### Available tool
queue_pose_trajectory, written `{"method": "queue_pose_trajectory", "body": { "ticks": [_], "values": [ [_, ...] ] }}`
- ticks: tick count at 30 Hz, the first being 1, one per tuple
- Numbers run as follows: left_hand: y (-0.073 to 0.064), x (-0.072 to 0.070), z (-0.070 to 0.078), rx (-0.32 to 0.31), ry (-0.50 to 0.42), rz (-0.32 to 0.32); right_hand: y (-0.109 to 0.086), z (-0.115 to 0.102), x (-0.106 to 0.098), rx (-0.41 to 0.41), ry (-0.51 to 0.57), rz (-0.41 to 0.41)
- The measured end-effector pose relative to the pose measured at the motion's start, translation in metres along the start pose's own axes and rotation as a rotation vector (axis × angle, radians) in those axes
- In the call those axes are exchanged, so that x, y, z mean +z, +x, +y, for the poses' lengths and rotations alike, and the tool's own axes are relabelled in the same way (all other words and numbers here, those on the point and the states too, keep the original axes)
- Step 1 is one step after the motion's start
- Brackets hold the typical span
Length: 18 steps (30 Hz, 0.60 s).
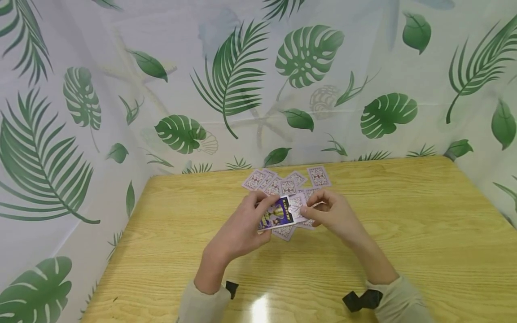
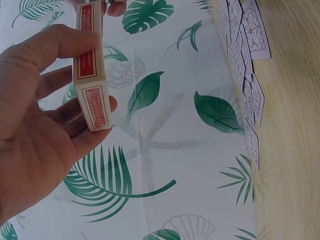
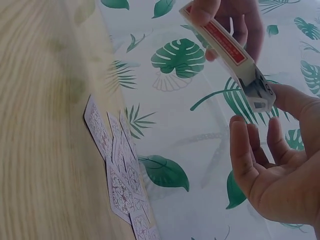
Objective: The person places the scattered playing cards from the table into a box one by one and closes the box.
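In the head view my left hand (image 1: 242, 220) grips a card box (image 1: 278, 213), dark blue and purple with a gold picture on this face. Its thumb lies along the top edge and the fingers wrap underneath. Red-and-white printed sides of this box (image 2: 89, 62) face the left wrist camera. From the open right end stick out patterned playing cards (image 1: 296, 207). My right hand (image 1: 333, 215) has them at its bent thumb and fingers, a fingertip lying on their face. In the right wrist view, the other fingertips (image 3: 239, 122) curl just below the box's open end.
Several playing cards (image 1: 319, 176) lie scattered back-up near the far edge of the wooden table (image 1: 181, 224), some partly under the hands in view. Behind stands a white cloth (image 1: 242, 152) printed with green leaves. A black strap piece (image 1: 361, 299) sits at the right cuff.
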<state>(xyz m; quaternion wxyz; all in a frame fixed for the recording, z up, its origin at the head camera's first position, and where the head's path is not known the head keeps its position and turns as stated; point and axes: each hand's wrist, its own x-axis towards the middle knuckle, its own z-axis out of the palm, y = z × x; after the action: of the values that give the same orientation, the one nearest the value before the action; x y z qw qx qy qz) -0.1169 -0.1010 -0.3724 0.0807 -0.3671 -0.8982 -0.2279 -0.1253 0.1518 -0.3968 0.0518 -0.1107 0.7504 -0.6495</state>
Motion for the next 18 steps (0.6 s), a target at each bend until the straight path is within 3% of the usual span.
{"method": "queue_pose_trajectory", "body": {
  "ticks": [18],
  "values": [
    [-0.0001, 0.0035, 0.0010, 0.019, 0.006, 0.003, 0.0034, 0.0040, 0.0098, 0.102, -0.020, -0.013]
  ]
}}
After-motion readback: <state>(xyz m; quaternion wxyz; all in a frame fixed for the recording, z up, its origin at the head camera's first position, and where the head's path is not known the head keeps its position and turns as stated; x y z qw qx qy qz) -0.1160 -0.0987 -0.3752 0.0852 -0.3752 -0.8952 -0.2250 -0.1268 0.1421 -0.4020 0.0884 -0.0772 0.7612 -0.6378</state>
